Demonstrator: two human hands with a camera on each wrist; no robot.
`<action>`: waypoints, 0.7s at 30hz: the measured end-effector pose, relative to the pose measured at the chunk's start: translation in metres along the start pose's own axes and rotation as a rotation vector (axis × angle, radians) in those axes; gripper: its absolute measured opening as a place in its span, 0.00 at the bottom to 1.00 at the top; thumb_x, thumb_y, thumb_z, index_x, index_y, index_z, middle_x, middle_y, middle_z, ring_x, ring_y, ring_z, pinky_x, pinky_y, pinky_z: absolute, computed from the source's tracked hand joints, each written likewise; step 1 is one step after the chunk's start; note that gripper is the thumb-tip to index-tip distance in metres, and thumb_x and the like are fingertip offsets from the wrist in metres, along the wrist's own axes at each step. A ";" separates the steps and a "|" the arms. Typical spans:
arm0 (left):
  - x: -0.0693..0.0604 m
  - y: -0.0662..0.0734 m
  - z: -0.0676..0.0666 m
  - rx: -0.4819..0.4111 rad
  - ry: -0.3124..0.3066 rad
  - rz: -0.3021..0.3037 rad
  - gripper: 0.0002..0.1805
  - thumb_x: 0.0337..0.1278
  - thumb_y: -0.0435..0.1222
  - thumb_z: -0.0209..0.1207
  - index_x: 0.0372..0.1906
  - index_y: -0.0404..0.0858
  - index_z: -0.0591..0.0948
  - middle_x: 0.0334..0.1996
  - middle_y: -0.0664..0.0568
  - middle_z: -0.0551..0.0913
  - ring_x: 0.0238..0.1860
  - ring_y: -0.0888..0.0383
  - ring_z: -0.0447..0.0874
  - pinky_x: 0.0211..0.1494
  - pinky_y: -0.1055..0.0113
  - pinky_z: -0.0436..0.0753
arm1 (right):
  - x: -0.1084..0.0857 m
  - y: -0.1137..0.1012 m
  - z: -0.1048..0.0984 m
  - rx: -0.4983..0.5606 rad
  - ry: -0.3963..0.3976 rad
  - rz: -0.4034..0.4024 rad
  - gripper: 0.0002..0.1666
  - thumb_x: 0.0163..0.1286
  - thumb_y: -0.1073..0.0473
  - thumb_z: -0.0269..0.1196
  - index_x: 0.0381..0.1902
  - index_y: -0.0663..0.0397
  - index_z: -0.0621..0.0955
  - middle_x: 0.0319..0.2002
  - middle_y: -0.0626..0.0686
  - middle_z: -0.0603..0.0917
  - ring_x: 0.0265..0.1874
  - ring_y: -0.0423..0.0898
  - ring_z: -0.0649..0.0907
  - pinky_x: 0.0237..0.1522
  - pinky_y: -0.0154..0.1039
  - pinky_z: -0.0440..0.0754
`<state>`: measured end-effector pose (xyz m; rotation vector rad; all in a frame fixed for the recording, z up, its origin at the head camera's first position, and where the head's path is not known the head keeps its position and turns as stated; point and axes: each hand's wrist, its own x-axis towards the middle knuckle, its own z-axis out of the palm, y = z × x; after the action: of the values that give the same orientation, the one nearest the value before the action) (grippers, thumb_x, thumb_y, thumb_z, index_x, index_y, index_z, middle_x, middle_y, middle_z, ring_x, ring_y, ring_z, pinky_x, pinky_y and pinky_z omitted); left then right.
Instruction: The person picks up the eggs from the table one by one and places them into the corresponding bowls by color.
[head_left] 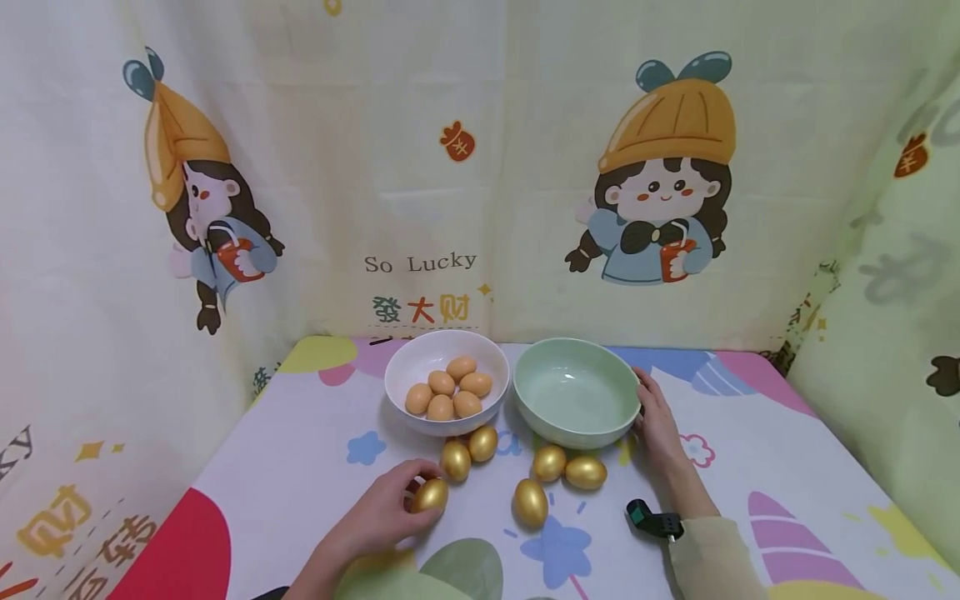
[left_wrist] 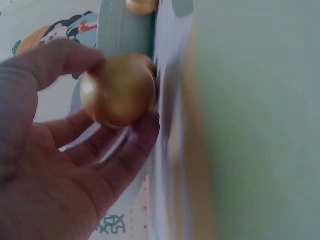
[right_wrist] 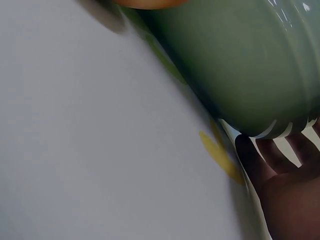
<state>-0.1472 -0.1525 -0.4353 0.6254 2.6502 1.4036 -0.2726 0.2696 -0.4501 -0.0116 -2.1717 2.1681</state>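
Observation:
My left hand [head_left: 390, 504] has its thumb and fingers around a golden egg [head_left: 431, 497] on the table, left of the other golden ones. The left wrist view shows that egg [left_wrist: 119, 90] between thumb and fingertips. On the right, my right hand [head_left: 660, 421] rests against the outer side of a pale green bowl [head_left: 577, 392], whose inside is bare. In the right wrist view, the fingertips touch the wall of the green bowl [right_wrist: 240, 65], and the fingers look fairly straight. A white bowl [head_left: 405, 358] beside it holds several brown eggs [head_left: 441, 383].
Two golden eggs [head_left: 456, 461] lie just in front of the white bowl. Three more golden eggs [head_left: 550, 463] lie before the green bowl. A black device [head_left: 652, 518] is strapped near the right wrist. Behind the patterned tablecloth [head_left: 300, 467] hangs a printed curtain [head_left: 525, 208].

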 end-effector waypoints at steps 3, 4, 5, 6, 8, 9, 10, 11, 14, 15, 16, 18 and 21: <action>-0.002 0.004 -0.004 -0.086 -0.017 -0.013 0.21 0.58 0.36 0.69 0.56 0.39 0.79 0.50 0.51 0.80 0.46 0.53 0.79 0.48 0.66 0.82 | -0.001 0.000 -0.001 -0.002 -0.003 -0.002 0.35 0.85 0.45 0.38 0.82 0.48 0.50 0.79 0.54 0.54 0.73 0.51 0.60 0.54 0.23 0.70; -0.002 0.006 -0.005 -0.119 -0.022 -0.021 0.21 0.58 0.36 0.69 0.56 0.38 0.79 0.50 0.50 0.80 0.47 0.52 0.79 0.49 0.66 0.82 | -0.001 0.000 -0.001 -0.010 -0.006 -0.003 0.35 0.85 0.45 0.38 0.82 0.47 0.49 0.79 0.54 0.53 0.73 0.51 0.60 0.55 0.23 0.70; -0.002 0.008 -0.006 -0.149 -0.025 -0.031 0.21 0.58 0.35 0.68 0.57 0.38 0.79 0.50 0.49 0.80 0.48 0.51 0.79 0.50 0.67 0.82 | -0.001 0.001 -0.001 -0.022 -0.009 -0.002 0.35 0.84 0.45 0.38 0.82 0.47 0.49 0.79 0.54 0.53 0.74 0.52 0.59 0.55 0.22 0.70; -0.002 0.010 -0.007 -0.173 -0.029 -0.038 0.21 0.59 0.35 0.68 0.57 0.37 0.79 0.50 0.49 0.80 0.50 0.50 0.79 0.51 0.67 0.82 | -0.001 0.001 -0.002 -0.028 -0.011 -0.005 0.35 0.84 0.45 0.38 0.82 0.47 0.49 0.79 0.54 0.52 0.74 0.52 0.59 0.56 0.23 0.70; 0.001 0.014 -0.008 -0.221 -0.035 -0.038 0.21 0.60 0.35 0.67 0.58 0.36 0.78 0.51 0.47 0.80 0.52 0.49 0.79 0.52 0.68 0.81 | 0.000 0.002 -0.002 -0.037 -0.011 -0.009 0.35 0.84 0.45 0.38 0.82 0.46 0.49 0.79 0.54 0.52 0.74 0.53 0.59 0.56 0.23 0.70; 0.002 0.016 -0.008 -0.235 -0.041 -0.032 0.21 0.61 0.35 0.66 0.58 0.36 0.78 0.52 0.47 0.80 0.53 0.49 0.78 0.53 0.68 0.81 | 0.000 0.002 -0.002 -0.040 -0.007 -0.009 0.35 0.84 0.45 0.38 0.82 0.46 0.49 0.79 0.54 0.52 0.74 0.53 0.59 0.56 0.23 0.70; 0.005 0.019 -0.009 -0.242 -0.045 -0.024 0.21 0.62 0.35 0.66 0.58 0.36 0.78 0.52 0.46 0.80 0.53 0.49 0.78 0.54 0.67 0.81 | 0.000 0.003 -0.002 -0.046 -0.005 -0.010 0.35 0.84 0.45 0.38 0.83 0.46 0.49 0.79 0.54 0.53 0.74 0.53 0.60 0.56 0.23 0.70; 0.008 0.022 -0.009 -0.244 -0.048 -0.017 0.20 0.63 0.35 0.65 0.59 0.37 0.77 0.53 0.46 0.80 0.54 0.49 0.78 0.54 0.67 0.81 | 0.000 0.003 -0.002 -0.049 -0.004 -0.009 0.35 0.84 0.45 0.37 0.82 0.46 0.49 0.79 0.55 0.53 0.74 0.53 0.60 0.55 0.23 0.70; 0.020 0.031 -0.011 -0.247 -0.051 -0.001 0.20 0.63 0.36 0.65 0.58 0.40 0.77 0.54 0.47 0.80 0.55 0.50 0.78 0.56 0.66 0.80 | 0.001 0.005 -0.002 -0.065 0.002 -0.008 0.35 0.84 0.44 0.37 0.82 0.46 0.49 0.79 0.55 0.54 0.74 0.53 0.61 0.54 0.22 0.71; 0.025 0.035 -0.012 -0.245 -0.050 0.004 0.19 0.63 0.36 0.65 0.58 0.41 0.77 0.54 0.47 0.80 0.55 0.51 0.78 0.56 0.66 0.80 | 0.001 0.006 -0.002 -0.072 0.003 -0.010 0.35 0.84 0.44 0.37 0.82 0.46 0.49 0.79 0.56 0.54 0.73 0.53 0.61 0.53 0.22 0.72; 0.031 0.039 -0.012 -0.240 -0.048 0.011 0.20 0.63 0.36 0.65 0.58 0.42 0.77 0.54 0.47 0.80 0.55 0.51 0.78 0.56 0.66 0.80 | 0.002 0.006 -0.002 -0.076 0.004 -0.011 0.35 0.84 0.44 0.37 0.82 0.46 0.49 0.79 0.56 0.54 0.73 0.53 0.62 0.53 0.22 0.72; 0.043 0.047 -0.011 -0.235 -0.044 0.031 0.20 0.63 0.36 0.66 0.58 0.43 0.77 0.55 0.48 0.80 0.55 0.52 0.78 0.58 0.65 0.79 | 0.002 0.006 -0.003 -0.072 0.013 -0.016 0.35 0.84 0.44 0.38 0.82 0.46 0.50 0.78 0.56 0.56 0.71 0.52 0.64 0.51 0.22 0.73; 0.059 0.057 -0.010 -0.221 -0.037 0.083 0.20 0.62 0.35 0.66 0.58 0.42 0.77 0.54 0.48 0.80 0.54 0.51 0.79 0.58 0.61 0.80 | 0.002 0.006 -0.001 -0.060 0.021 -0.018 0.35 0.84 0.44 0.38 0.82 0.47 0.51 0.77 0.57 0.57 0.68 0.51 0.66 0.49 0.23 0.74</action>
<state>-0.1857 -0.1096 -0.3766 0.7341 2.4202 1.6595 -0.2749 0.2708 -0.4559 -0.0179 -2.2159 2.0832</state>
